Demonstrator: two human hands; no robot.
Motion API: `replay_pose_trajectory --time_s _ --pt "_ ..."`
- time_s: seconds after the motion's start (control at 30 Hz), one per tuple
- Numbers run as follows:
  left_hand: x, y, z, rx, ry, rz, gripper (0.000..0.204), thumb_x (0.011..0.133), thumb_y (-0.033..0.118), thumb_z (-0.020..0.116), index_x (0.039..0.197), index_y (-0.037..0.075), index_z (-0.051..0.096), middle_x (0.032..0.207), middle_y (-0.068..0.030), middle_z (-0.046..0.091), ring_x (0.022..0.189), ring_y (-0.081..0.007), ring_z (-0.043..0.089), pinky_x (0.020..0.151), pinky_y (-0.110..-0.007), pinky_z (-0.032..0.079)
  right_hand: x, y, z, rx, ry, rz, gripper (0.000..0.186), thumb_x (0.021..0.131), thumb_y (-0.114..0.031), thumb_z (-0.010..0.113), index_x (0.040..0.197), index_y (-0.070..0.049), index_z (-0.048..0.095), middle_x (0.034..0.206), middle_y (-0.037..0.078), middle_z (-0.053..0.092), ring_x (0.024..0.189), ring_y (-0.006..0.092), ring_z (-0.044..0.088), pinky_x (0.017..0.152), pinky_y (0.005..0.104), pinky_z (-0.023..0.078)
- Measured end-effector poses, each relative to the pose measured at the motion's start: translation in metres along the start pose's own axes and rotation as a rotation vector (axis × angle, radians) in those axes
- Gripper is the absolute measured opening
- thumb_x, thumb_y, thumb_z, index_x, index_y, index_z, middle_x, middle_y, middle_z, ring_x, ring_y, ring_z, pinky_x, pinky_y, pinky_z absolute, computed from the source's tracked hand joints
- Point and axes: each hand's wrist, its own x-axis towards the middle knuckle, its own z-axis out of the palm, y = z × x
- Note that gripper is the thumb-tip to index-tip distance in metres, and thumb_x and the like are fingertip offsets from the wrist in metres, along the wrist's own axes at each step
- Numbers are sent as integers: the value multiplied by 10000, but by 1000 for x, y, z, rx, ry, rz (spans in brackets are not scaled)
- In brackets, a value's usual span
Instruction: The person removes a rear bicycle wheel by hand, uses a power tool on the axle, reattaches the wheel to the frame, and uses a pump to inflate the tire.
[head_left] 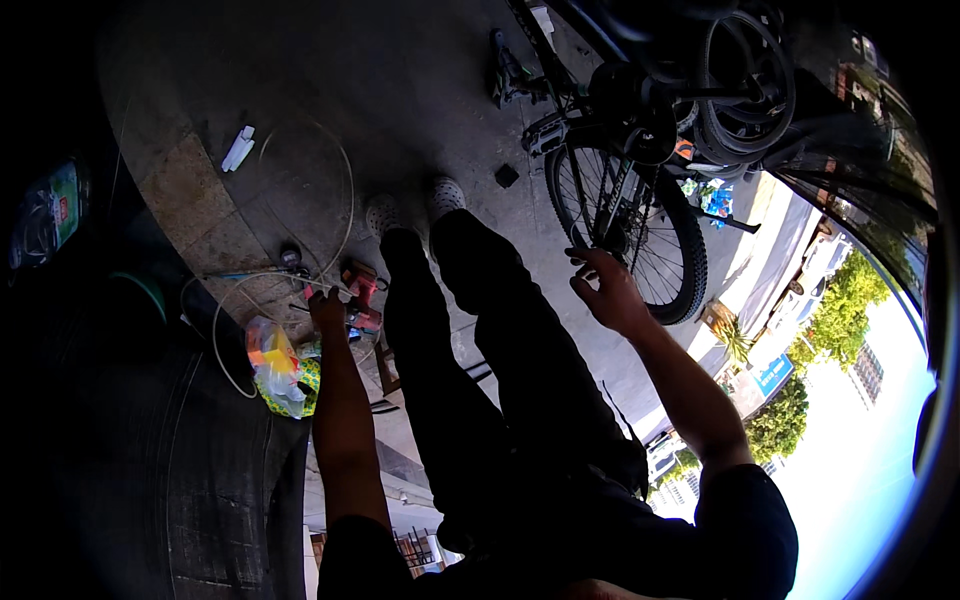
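My left hand (326,309) is low on the left, fingers closed around what looks like a tyre inflator (307,289) with a red body and round gauge; shadow hides most of the grip. A pale thin hose (350,200) loops around it. Close beside that hand is a red power tool (362,290). My right hand (608,288) is held out near the rear wheel (660,235) of a bicycle, thumb and fingers apart, nothing visible in it. The wheel has a knobbly black tyre, and the bicycle's frame stretches toward the far side.
A plastic bag (275,365) with yellow and green contents is left of my left forearm. White pieces (239,148) and a small dark square (507,176) lie on the concrete floor (420,110). Loose tyres (745,90) hang at the far right; a potted plant (732,335) stands by the street.
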Motion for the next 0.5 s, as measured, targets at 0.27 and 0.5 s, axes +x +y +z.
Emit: replay_pose_trajectory --time_s 0.27,0.5 --pt "105 294 -235 -756 -27 193 365 864 211 755 1142 -4 659 1141 -197 698 1058 -359 677 953 -402 501 122 -26 -12 195 407 -51 439 825 -174 686 1232 -17 640 1150 206 683 1044 363 675 931 426 530" --pt "147 547 -272 79 21 841 466 843 149 762 1256 25 584 1248 -211 618 1154 -370 609 938 -440 515 151 74 43 722 436 598 504 802 -259 690 1243 -19 646 1137 176 724 1056 329 700 936 408 540"
